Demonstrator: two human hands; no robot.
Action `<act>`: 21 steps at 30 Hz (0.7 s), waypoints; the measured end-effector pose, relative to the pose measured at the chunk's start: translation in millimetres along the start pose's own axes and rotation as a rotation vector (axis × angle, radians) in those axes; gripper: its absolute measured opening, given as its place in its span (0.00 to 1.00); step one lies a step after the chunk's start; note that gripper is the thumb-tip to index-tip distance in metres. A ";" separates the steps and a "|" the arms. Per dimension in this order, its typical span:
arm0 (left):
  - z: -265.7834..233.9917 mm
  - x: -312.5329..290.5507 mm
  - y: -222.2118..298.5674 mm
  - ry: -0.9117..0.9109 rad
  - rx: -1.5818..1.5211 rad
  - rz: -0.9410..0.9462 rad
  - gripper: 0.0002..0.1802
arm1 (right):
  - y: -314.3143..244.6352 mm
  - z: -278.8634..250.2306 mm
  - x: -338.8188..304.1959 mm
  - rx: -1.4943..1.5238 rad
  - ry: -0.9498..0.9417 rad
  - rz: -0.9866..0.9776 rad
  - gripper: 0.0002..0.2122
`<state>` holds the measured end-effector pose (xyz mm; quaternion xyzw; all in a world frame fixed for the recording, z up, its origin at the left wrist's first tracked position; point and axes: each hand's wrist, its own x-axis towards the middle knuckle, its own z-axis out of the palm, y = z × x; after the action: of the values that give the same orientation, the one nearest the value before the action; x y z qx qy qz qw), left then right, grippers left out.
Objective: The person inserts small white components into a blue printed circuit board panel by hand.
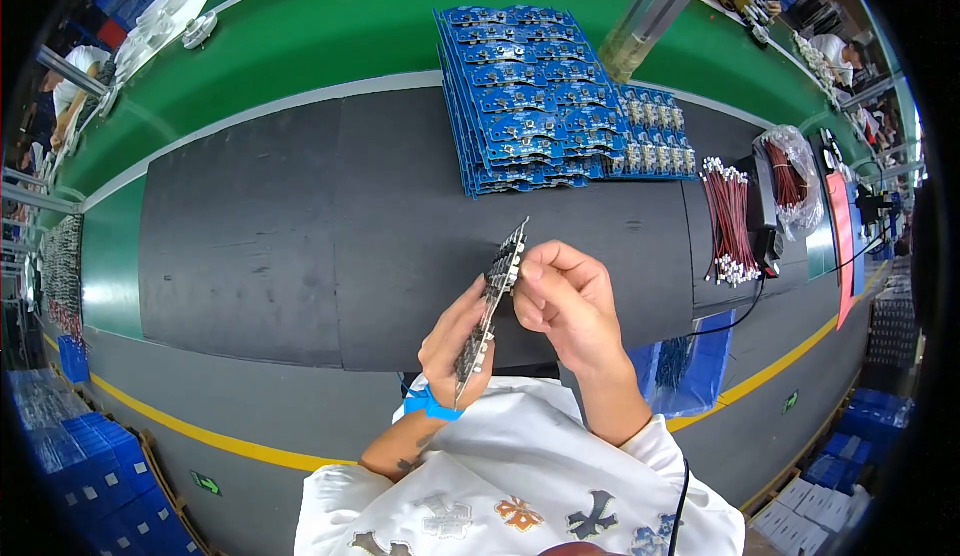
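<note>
A circuit board panel point(490, 311) is held on edge, seen nearly side-on, with many small components along its face. My left hand point(455, 341) grips it from the left near its lower part, a blue band around the wrist. At the board's upper right edge, my right hand point(565, 301) has thumb and index finger pinched together against it; whatever small part lies between those fingertips is hidden. Beyond my hands rises a tall stack of blue circuit board panels point(535, 96), and beside it lies a blue panel with pale metal parts point(655, 131).
Black matting point(240, 236) covers the bench. Bundled red wires with white connectors point(730, 221) lie at the right, near a clear bag of wires point(790, 181). A metal post point(655, 16) stands behind the stack. A blue bin point(690, 371) sits below the bench edge.
</note>
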<state>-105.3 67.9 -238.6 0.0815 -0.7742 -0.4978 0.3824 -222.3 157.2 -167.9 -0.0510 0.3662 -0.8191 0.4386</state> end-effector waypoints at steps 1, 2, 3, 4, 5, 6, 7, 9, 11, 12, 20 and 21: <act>-0.1 -0.9 0.5 -0.005 -0.003 -0.013 0.22 | -0.1 2.3 0.4 -0.109 0.022 -0.023 0.03; -0.1 -1.4 0.7 -0.010 -0.005 -0.027 0.23 | -0.6 4.3 0.8 -0.218 0.045 -0.047 0.04; -0.4 -1.4 0.4 -0.010 -0.005 -0.027 0.23 | -2.1 6.2 1.4 -0.218 0.044 -0.046 0.04; -0.9 -1.5 0.5 -0.022 -0.001 -0.031 0.23 | -4.0 8.5 2.1 -0.216 0.057 -0.026 0.05; -1.3 -1.7 0.5 -0.034 0.002 -0.035 0.23 | -5.1 10.0 2.3 -0.214 0.069 -0.005 0.05; -0.9 -1.9 0.2 -0.034 0.002 -0.037 0.23 | -5.4 10.6 1.7 -0.214 0.069 -0.003 0.05; 0.5 -1.7 -0.5 -0.018 0.021 -0.011 0.22 | -5.9 10.7 1.1 -0.177 0.051 0.028 0.05; 1.8 -2.2 -1.4 -0.002 0.040 0.013 0.22 | -6.3 10.0 1.2 -0.140 0.033 0.062 0.05; 2.7 -2.7 -1.6 0.010 0.057 0.017 0.21 | -6.7 8.1 1.7 -0.101 0.001 0.104 0.05; 3.3 -2.5 -1.8 0.010 0.057 0.017 0.21 | -7.2 6.8 1.8 -0.101 0.001 0.105 0.05; 9.1 3.6 1.2 0.109 0.047 0.082 0.16 | -12.5 4.2 1.4 -0.183 -0.033 0.141 0.07; 7.7 2.0 -0.2 0.110 0.048 0.081 0.16 | -12.2 4.4 1.4 -0.183 -0.033 0.143 0.07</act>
<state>-112.0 72.3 -239.4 0.0868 -0.7664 -0.4579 0.4420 -229.7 157.9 -157.1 -0.0782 0.4349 -0.7479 0.4953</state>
